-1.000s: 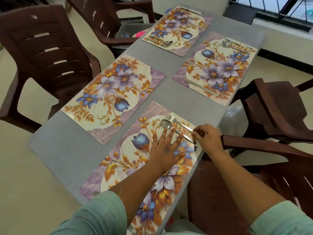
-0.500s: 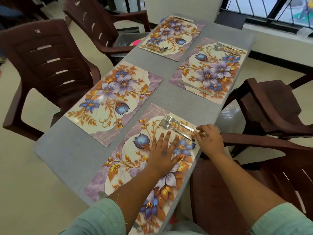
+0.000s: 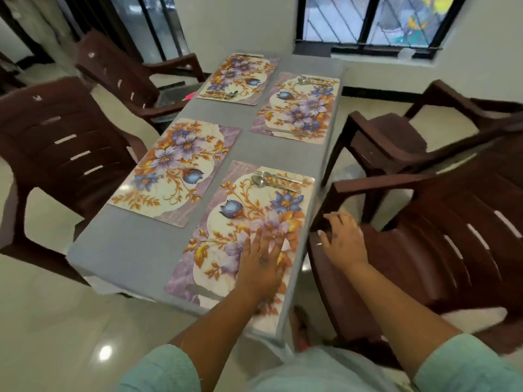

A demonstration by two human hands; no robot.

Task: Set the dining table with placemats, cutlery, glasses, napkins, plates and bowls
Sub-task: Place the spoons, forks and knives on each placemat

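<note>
Since the earlier frame the right hand [image 3: 343, 239] has left the cutlery and now hangs off the grey table [image 3: 135, 250], fingers loosely spread, holding nothing, over the brown plastic chair [image 3: 424, 250]. The left hand [image 3: 263, 258] lies flat, fingers straight, on the near floral rectangular placemat [image 3: 226, 222]. At that placemat's far end lie a steel fork [image 3: 276, 176] and steel spoon [image 3: 271, 183], side by side, long axes across the mat, heads pointing left

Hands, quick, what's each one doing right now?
Left hand: open, flat on the placemat.
Right hand: open, holding nothing, over the chair.
</note>
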